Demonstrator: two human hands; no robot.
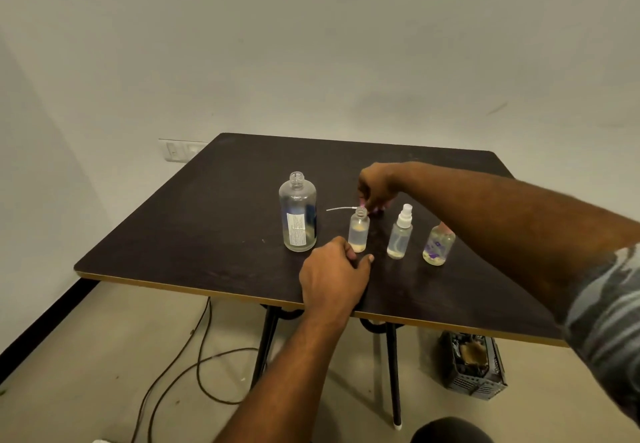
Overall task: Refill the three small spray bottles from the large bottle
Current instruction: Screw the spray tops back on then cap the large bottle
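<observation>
You are pinching a spray head (373,208) in your right hand (375,188), low over the table (194,235) just behind the uncapped small bottle (358,231). Its thin tube (341,208) is pointing left toward the large bottle (297,214), which is standing open. Your left hand (334,276) is resting knuckles-up just in front of the uncapped small bottle, fingers curled under; whether it is gripping anything cannot be told. To the right, the white-capped small bottle (400,235) and the purple-labelled small bottle (438,247) are standing upright.
</observation>
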